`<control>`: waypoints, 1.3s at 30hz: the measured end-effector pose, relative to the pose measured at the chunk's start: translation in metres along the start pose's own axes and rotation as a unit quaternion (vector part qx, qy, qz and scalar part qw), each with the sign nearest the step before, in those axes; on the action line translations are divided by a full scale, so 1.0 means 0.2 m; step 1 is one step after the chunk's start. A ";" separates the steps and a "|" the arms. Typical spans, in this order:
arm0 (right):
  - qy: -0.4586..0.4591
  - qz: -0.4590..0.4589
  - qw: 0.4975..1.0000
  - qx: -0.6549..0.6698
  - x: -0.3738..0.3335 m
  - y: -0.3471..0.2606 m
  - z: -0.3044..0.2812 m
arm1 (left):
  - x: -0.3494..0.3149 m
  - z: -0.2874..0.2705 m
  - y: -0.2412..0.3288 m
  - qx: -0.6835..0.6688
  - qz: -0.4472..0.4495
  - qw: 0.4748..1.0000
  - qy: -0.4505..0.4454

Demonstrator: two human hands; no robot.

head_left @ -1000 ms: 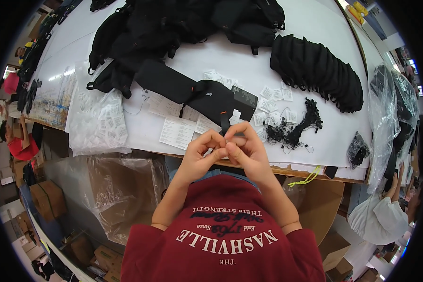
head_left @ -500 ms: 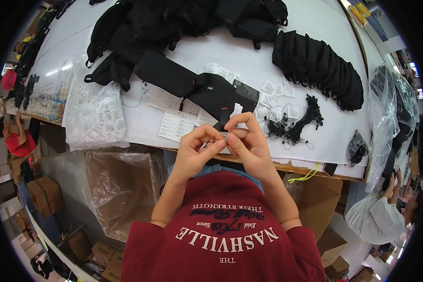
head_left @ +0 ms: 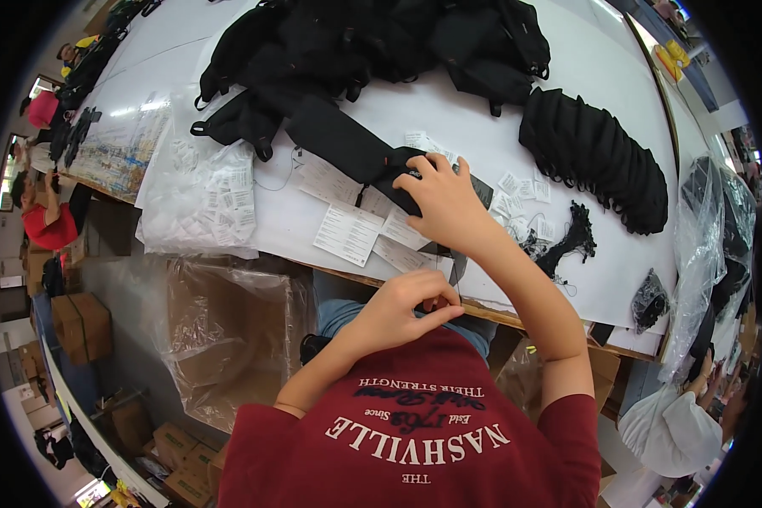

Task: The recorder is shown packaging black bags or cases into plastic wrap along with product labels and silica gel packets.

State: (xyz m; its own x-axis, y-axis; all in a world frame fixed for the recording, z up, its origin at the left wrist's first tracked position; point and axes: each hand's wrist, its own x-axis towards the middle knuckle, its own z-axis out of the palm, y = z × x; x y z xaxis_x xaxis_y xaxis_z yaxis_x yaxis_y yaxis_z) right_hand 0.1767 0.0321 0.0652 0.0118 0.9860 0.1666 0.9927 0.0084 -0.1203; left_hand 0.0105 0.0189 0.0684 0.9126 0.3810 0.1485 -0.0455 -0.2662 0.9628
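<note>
Now our right hand (head_left: 447,203) presses flat and open on the black pouch (head_left: 347,148), steadying it, while our left hand (head_left: 402,305) pinches something small, unclear what.

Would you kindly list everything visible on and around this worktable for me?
Table: one, white, across the upper picture.
Pouch: one, black, flat, mid-table, its end under the right hand.
Bags: a heap, black, far side.
Stack: one ribbed row, black, right of centre.
Paper tags: several, white, near edge.
Cords: a bundle, black, right of the tags.
Sachets: many, clear-white, left part.
Boxes: several, brown, on the floor at left.
Left hand: at the table edge, pinching something too small to tell.
Right hand: fingers spread, resting on the pouch.
</note>
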 end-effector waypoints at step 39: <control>0.159 0.144 0.919 0.332 -0.46 -0.15 -0.60 | 0.13 -0.22 0.09 0.447 0.311 0.809 0.222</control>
State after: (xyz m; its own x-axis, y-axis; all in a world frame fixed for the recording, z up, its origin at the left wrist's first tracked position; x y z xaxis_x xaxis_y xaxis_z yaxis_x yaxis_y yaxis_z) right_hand 0.1591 -0.0790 0.1700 0.4014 0.8657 0.2993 0.6524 -0.0409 -0.7567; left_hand 0.0158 0.0628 0.1000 0.5814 0.1540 0.7990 0.0529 -0.9870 0.1517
